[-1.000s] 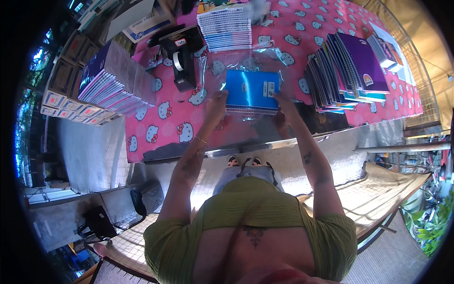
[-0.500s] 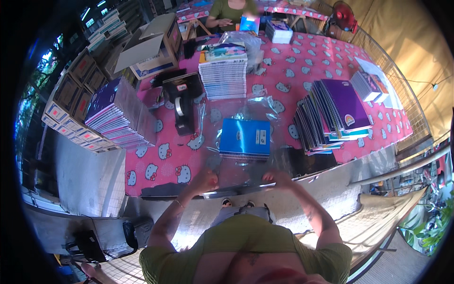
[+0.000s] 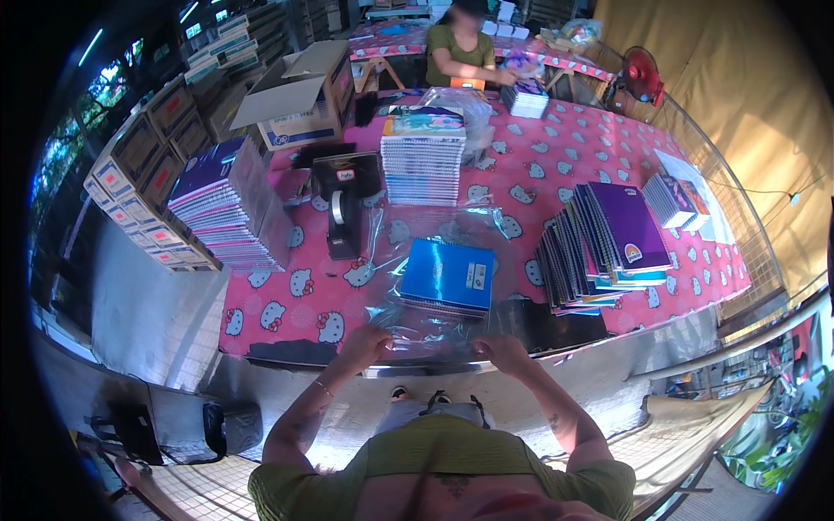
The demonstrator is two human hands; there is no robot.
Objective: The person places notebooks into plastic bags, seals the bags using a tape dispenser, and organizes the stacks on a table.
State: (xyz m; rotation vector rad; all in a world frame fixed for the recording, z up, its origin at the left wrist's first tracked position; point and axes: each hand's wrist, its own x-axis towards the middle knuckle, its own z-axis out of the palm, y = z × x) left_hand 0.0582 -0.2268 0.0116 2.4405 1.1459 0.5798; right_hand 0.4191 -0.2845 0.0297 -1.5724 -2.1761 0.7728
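An open cardboard box (image 3: 295,108) is standing by the far left corner of the pink-covered table (image 3: 599,143), and stacked cartons (image 3: 143,178) are standing to its left. A red fan (image 3: 641,76) is standing near the far right corner, and a tan tarpaulin (image 3: 738,104) is hanging along the right.

My wide fisheye view, worn on the head, looking down and forward, near above the tabletop (image 3: 599,149)

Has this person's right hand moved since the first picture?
Yes, toward the person. Judged against the table's near edge, the right hand was farther in, at the blue notebook's right side; now it is close to that edge.
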